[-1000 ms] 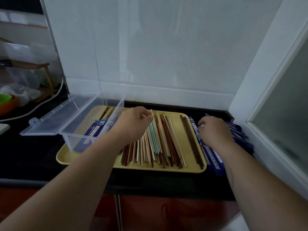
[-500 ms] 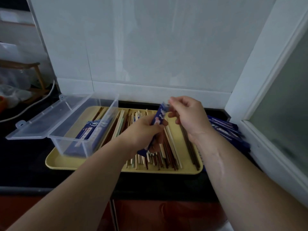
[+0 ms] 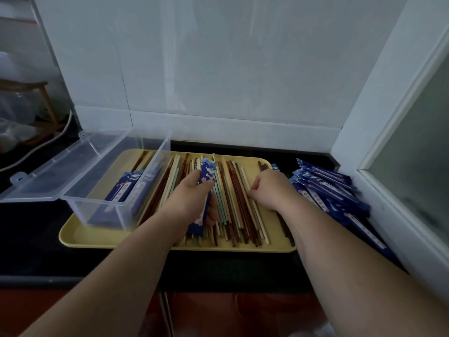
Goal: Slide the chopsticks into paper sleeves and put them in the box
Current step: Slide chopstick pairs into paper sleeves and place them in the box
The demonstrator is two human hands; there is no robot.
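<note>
Several sleeved pairs [image 3: 122,190] lie in the clear box [image 3: 80,203], which stands with its lid open on the left end of the yellow tray [image 3: 97,238]. Over the loose chopsticks [image 3: 233,207] mid-tray, the left hand [image 3: 192,198] has its fingers wrapped round a blue paper sleeve [image 3: 209,170]. The right hand [image 3: 272,190] curls its fingers onto pale chopsticks; whether they grip one, I cannot tell. A heap of spare sleeves [image 3: 335,190] lies on the dark surface [image 3: 36,251] just right of the tray.
</note>
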